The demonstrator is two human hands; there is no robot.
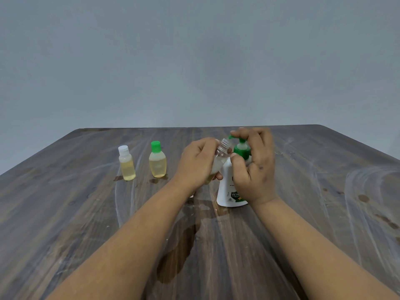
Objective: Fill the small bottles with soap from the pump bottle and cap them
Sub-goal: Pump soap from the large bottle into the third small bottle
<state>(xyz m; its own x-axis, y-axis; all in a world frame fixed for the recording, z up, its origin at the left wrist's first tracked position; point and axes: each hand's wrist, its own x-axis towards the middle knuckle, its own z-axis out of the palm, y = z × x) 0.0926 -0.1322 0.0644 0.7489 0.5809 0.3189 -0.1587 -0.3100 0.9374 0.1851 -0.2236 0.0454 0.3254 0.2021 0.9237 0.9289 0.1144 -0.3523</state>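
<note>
We read only "99.9" on the green patch low on the white pump bottle (pixel 225 189); its other print is too small.

We see two bare forearms reaching in from the bottom edge, with no sleeves, watch, rings or bracelets on either. Our left hand (pixel 198 163) and our right hand (pixel 253 165) are both ungloved. The back of the right hand carries a few small dark smudges near the knuckles. Fingernails are short and unpainted where visible.
</note>
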